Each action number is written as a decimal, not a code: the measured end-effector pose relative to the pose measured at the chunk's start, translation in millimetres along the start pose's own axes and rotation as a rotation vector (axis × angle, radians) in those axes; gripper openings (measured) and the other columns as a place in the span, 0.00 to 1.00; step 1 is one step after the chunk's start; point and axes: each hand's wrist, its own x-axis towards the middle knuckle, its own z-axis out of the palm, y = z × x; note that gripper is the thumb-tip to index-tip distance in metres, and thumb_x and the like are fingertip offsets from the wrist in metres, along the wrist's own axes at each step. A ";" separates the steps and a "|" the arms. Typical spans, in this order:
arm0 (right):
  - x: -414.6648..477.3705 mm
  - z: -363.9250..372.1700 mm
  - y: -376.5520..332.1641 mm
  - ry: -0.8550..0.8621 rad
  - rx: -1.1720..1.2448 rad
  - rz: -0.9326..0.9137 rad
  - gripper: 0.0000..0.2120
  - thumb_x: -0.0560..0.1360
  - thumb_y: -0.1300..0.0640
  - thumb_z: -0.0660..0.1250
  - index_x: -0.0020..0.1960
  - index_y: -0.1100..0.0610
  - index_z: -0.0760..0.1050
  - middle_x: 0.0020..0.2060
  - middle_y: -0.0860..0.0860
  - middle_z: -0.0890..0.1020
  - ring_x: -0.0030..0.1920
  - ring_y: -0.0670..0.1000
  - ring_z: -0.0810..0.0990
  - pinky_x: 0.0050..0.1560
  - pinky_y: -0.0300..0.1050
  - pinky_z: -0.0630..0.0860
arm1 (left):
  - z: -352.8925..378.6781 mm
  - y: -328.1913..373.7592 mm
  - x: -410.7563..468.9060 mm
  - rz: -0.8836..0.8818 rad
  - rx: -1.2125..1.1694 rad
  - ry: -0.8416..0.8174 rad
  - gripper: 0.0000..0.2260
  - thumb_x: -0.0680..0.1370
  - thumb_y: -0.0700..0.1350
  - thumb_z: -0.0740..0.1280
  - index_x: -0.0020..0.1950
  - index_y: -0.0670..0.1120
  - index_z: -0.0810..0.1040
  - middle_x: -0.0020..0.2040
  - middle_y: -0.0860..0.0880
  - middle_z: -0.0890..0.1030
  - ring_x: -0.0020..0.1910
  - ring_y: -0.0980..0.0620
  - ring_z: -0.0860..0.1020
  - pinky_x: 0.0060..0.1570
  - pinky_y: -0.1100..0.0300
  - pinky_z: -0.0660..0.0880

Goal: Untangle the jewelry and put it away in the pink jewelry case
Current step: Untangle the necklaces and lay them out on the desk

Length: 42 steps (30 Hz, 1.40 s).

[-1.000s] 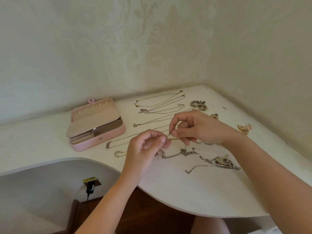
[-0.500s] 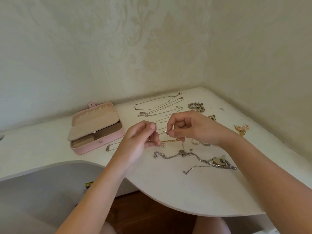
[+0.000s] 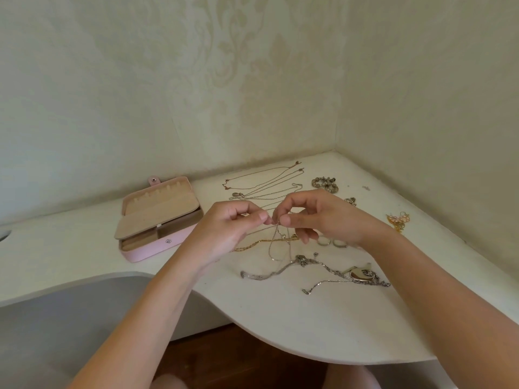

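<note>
Above the worktop point(image 3: 280, 318), to the right of the open pink jewelry case point(image 3: 157, 220), the left hand point(image 3: 227, 228) and the right hand point(image 3: 317, 217) each pinch the top of a thin silver chain point(image 3: 273, 242) between thumb and forefinger, fingertips nearly touching. The chain hangs as a narrow loop, long axis roughly vertical, its low end near the worktop. It looks light, limp and quick to kink, so it is probably best taken near the clasp or a knot rather than tugged.
</note>
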 end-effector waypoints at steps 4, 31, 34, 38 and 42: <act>1.2 -2.3 1.2 -0.022 0.044 -0.020 0.04 0.78 0.60 0.64 0.45 0.59 0.74 0.34 0.52 0.79 0.24 0.46 0.69 0.27 0.35 0.66 | -0.5 0.7 2.1 -0.018 -0.155 -0.029 0.10 0.80 0.40 0.61 0.40 0.41 0.76 0.26 0.52 0.63 0.25 0.54 0.61 0.26 0.65 0.60; -13.7 -34.6 12.4 -0.059 -0.524 0.265 0.05 0.73 0.50 0.71 0.40 0.47 0.83 0.25 0.43 0.72 0.27 0.44 0.65 0.34 0.38 0.63 | -44.9 7.3 19.7 0.088 -0.914 -0.067 0.11 0.54 0.44 0.76 0.32 0.47 0.78 0.37 0.49 0.78 0.24 0.58 0.64 0.21 0.69 0.58; -19.7 -39.7 5.9 0.044 -0.473 0.285 0.16 0.78 0.46 0.63 0.37 0.50 0.83 0.23 0.47 0.68 0.24 0.47 0.62 0.28 0.35 0.62 | -53.7 11.6 15.9 0.067 -0.888 -0.026 0.09 0.58 0.44 0.72 0.35 0.49 0.76 0.34 0.53 0.75 0.23 0.58 0.53 0.18 0.68 0.49; -30.2 -49.1 -1.8 0.203 -0.219 0.351 0.23 0.81 0.47 0.57 0.36 0.62 0.76 0.19 0.46 0.63 0.20 0.45 0.58 0.23 0.34 0.58 | -65.7 7.8 10.3 0.118 -0.924 -0.086 0.11 0.60 0.43 0.74 0.41 0.49 0.83 0.27 0.56 0.68 0.24 0.56 0.50 0.18 0.68 0.46; -39.8 -53.5 -9.1 0.252 -0.236 0.419 0.24 0.80 0.44 0.57 0.33 0.60 0.70 0.20 0.48 0.63 0.20 0.47 0.57 0.21 0.34 0.57 | -77.3 -11.1 17.9 0.119 -1.122 -0.480 0.17 0.75 0.39 0.67 0.63 0.48 0.78 0.30 0.52 0.70 0.25 0.58 0.56 0.21 0.68 0.54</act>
